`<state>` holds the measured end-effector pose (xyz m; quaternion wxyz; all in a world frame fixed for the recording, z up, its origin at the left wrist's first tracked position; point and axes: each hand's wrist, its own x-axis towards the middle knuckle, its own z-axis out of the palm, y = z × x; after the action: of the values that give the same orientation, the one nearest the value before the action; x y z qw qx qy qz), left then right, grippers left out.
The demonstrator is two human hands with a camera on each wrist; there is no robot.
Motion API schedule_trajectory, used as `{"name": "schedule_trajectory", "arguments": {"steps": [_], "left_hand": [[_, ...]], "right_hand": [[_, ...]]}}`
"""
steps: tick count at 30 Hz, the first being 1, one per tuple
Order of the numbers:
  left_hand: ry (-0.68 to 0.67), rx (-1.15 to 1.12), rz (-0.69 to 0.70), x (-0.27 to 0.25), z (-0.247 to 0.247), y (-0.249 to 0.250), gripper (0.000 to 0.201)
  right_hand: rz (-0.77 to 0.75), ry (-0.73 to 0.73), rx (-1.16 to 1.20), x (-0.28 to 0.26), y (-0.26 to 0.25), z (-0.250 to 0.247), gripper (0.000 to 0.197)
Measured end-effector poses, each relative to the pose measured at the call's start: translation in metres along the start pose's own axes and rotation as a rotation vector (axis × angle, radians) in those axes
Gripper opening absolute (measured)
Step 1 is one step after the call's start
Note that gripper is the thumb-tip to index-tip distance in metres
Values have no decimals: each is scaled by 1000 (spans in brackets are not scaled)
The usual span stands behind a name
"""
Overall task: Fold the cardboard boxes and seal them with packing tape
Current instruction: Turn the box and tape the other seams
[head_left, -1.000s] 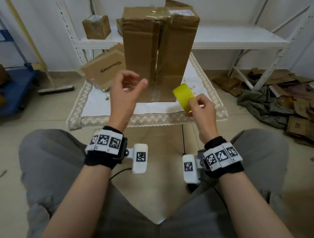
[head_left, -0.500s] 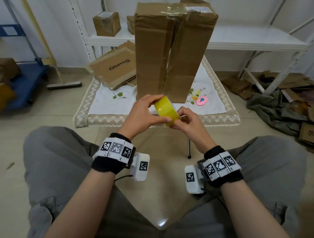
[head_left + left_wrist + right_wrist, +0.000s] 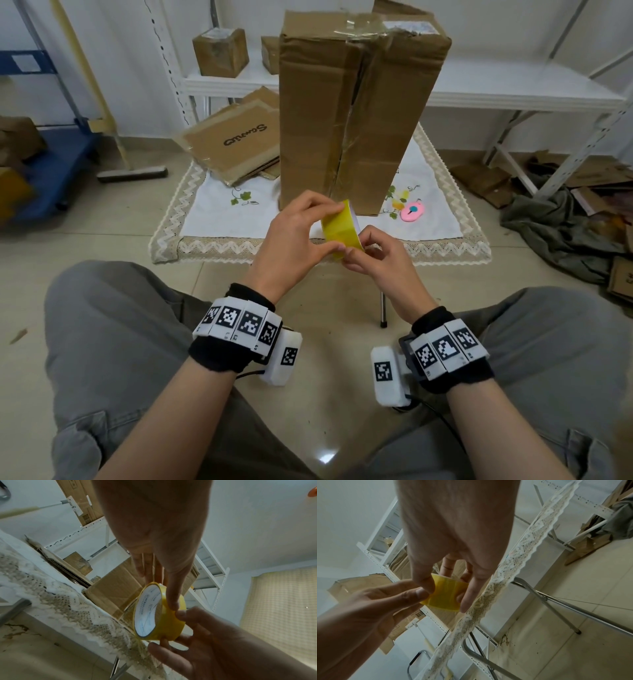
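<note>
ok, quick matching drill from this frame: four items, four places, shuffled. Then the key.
Items:
1. tape roll
2. tall cardboard box
3. pink cutter
4. small cardboard box

Places:
A. on the white shelf at the back
B. lying on the tablecloth, right of the tall box
C. held between both hands, in front of the table
D. standing upright on the tablecloth

Pairs: 1-C, 2-D, 3-B, 4-A

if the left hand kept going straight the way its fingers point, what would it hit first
Probably the tall cardboard box standing on the table: the left hand, gripping the tape roll, points forward at its lower front, though depth is unclear.
</note>
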<state>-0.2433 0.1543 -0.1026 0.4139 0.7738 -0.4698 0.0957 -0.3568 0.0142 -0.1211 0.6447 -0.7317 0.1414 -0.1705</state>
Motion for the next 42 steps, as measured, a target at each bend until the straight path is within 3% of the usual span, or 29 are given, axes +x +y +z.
{"name": "schedule_trajectory", "arguments": {"steps": [12,21,32,35,42], "left_hand": [[51,102,55,1,7,2,40],[144,23,-29,0,10,4,45],[73,-27,-114,11,-2,1,22],[23,-87,-202,16,-8,0,24],[-67,-109,-261,17,-10,4,29]], "right_hand": [[9,65,80,3,4,1,26],[-15,101,95,4,9,2,25],[-26,106,14,4,14,1,22],[-43,103,-25,4,14,1,22],[-108,147,-145,5,12,3,15]]}}
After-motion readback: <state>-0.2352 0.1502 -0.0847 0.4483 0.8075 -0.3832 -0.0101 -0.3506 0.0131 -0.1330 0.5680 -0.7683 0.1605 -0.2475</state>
